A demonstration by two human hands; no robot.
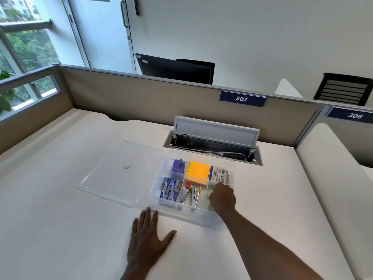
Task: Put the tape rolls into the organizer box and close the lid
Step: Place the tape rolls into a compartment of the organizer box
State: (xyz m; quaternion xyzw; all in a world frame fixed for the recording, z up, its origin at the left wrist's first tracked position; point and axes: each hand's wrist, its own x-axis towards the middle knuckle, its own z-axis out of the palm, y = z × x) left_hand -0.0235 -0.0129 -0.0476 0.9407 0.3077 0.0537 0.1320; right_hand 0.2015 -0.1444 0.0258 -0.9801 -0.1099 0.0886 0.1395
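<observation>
White desk fills the view. On it the left hand is laid flat, fingers spread. The right hand is curled over a clear tape roll in the right near compartment of the transparent organizer box; its grip cannot be told. The clear lid lies open beside the box.

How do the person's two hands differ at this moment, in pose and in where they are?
The left hand lies flat on the desk, fingers spread, in front of the organizer box; the right hand is curled, reaching down into the box's near right compartment. The left holds nothing; the right covers a clear tape roll, grip hidden. Both are bare.
</observation>
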